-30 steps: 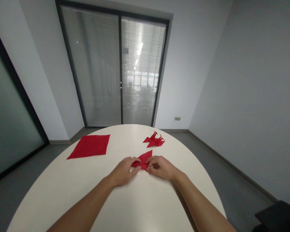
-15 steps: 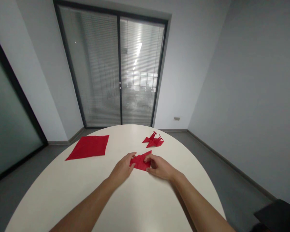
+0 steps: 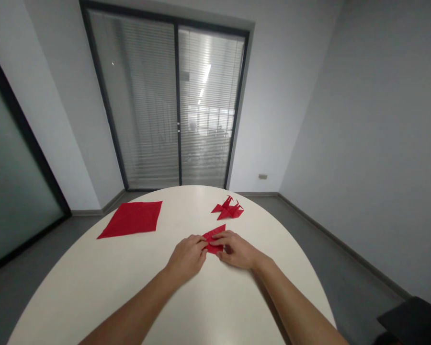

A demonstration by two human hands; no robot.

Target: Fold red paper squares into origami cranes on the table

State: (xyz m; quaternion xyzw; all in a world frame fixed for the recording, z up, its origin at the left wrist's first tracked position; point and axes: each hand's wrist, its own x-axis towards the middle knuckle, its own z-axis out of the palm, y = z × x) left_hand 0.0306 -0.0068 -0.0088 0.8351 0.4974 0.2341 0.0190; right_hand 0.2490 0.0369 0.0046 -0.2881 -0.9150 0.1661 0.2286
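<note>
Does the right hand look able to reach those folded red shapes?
Probably yes: the folded red shapes sit just beyond the right hand, and nothing appears to block the way, though it touches the red paper.

No Readable Text in View

We can read no text, label, brand, number or sign anywhere here; the small wall plate [image 3: 263,177] is too small for us to tell whether it bears any marking.

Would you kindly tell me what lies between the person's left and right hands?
In the head view, folded red paper lies between the left hand and the right hand, both touching it.
</note>
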